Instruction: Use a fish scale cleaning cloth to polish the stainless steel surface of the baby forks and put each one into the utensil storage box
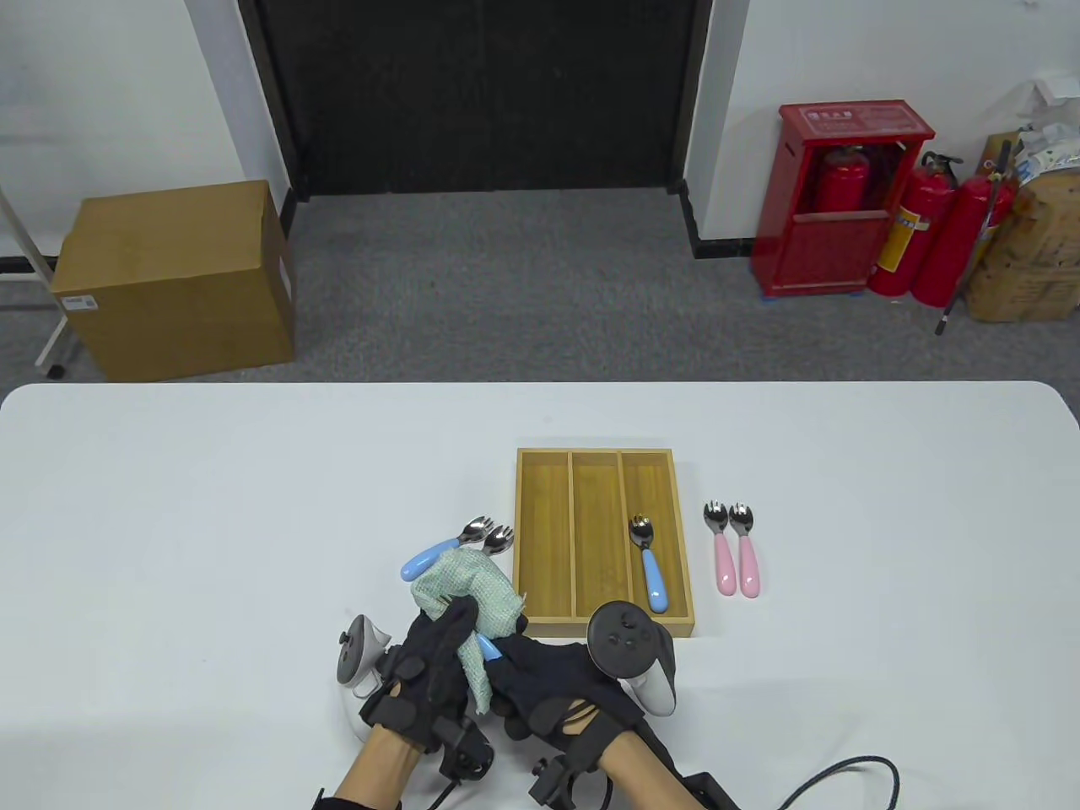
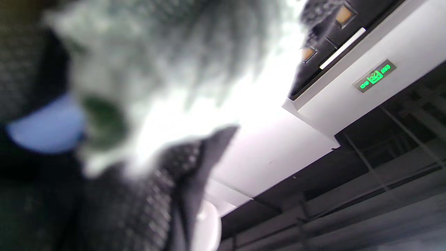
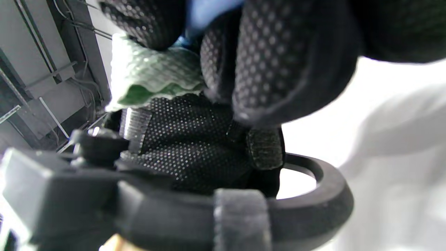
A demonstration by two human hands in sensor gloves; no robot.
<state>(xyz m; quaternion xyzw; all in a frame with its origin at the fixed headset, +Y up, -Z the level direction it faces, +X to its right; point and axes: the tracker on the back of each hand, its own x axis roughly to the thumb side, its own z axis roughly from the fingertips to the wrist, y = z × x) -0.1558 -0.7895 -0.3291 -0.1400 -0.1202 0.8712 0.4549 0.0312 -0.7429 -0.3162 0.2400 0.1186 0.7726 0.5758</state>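
Observation:
My left hand [image 1: 434, 654] grips the pale green fish scale cloth [image 1: 464, 595], bunched over the head of a blue-handled baby fork [image 1: 488, 648]. My right hand [image 1: 548, 675] pinches that fork's blue handle [image 3: 209, 12] just under the cloth [image 3: 153, 78]. Only a short piece of the handle shows; the steel head is hidden in the cloth. The blurred left wrist view shows the handle [image 2: 45, 127] and cloth [image 2: 146, 59]. The bamboo storage box [image 1: 604, 623] holds one blue fork [image 1: 649, 561] in its right slot. More blue forks [image 1: 460, 544] lie left of the box, two pink forks [image 1: 732, 548] right of it.
The white table [image 1: 211, 506] carries only these things. Both hands hover near the front edge, just left of the box's near corner. Behind the table stand a cardboard box [image 1: 177, 278] and a red extinguisher cabinet [image 1: 831, 198].

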